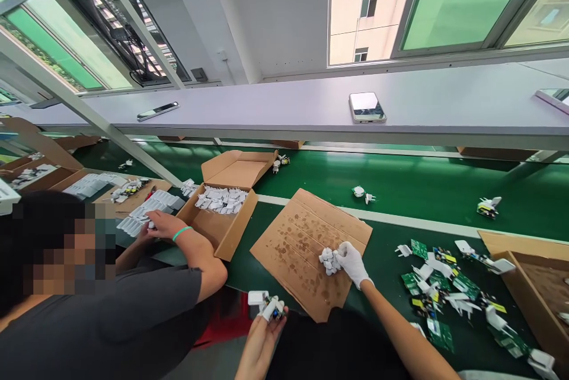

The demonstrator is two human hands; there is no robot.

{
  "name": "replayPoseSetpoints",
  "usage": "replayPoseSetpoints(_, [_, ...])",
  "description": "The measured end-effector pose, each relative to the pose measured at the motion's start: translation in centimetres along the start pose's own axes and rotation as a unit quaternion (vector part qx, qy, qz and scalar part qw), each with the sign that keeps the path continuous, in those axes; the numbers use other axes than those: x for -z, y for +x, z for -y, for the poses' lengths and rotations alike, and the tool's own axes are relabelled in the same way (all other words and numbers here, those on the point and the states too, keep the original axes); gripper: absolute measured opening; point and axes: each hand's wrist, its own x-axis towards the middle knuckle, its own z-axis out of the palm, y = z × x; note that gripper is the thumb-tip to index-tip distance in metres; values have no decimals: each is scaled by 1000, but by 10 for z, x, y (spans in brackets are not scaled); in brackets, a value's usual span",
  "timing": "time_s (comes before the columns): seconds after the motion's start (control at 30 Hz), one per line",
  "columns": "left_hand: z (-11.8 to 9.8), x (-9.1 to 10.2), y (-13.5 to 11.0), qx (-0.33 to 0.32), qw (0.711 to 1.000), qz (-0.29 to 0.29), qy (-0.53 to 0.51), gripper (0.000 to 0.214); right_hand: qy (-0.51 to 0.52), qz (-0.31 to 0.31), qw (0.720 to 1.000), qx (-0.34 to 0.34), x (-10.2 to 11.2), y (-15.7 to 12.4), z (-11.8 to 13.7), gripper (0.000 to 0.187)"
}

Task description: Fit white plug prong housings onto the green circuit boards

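My left hand (pixel 263 338), low in the middle, grips a white plug assembly (pixel 272 309) with electronic parts showing. A flat white plastic piece (pixel 258 297) sticks out on its left side. My right hand (pixel 353 262) wears a white glove, and its fingers are closed at the edge of a small heap of white pieces (pixel 329 262). Whether a piece is between those fingertips is hidden. The heap lies on a stained cardboard sheet (pixel 299 276) on the green work surface.
Green circuit boards with white plug parts (pixel 438 285) lie scattered at right, beside a cardboard box (pixel 533 303). On the left, a co-worker (pixel 133 315) handles white parts near an open box (pixel 240 229). A phone (pixel 367 108) rests on the shelf above the green belt (pixel 422 178).
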Motion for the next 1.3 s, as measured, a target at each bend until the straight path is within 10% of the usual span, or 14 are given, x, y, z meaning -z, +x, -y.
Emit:
replayPoseSetpoints(0.4, [-25, -84, -35, 101, 984, 144, -15, 29, 369, 56, 925, -74, 39, -46, 73, 56])
replayPoseSetpoints(0.53, [-39, -106, -44, -39, 974, 178, 138, 19, 326, 25, 945, -5, 58, -71, 104, 71])
replayPoseSetpoints(0.67, [-58, -125, -58, -341, 819, 176, 427, 55, 338, 15, 941, 26, 74, -93, 132, 61])
replayPoseSetpoints(0.77, [-67, -137, -73, -396, 722, 263, 503, 64, 357, 11, 933, 52, 82, -110, 148, 46])
replayPoseSetpoints(1.13, [-85, -146, -109, -278, 659, 555, 424, 89, 239, 212, 907, 275, 110, -146, 204, 30])
replayPoseSetpoints(1.3, [-79, -147, -104, -204, 690, 597, 355, 101, 257, 255, 870, 334, 106, -148, 212, 23])
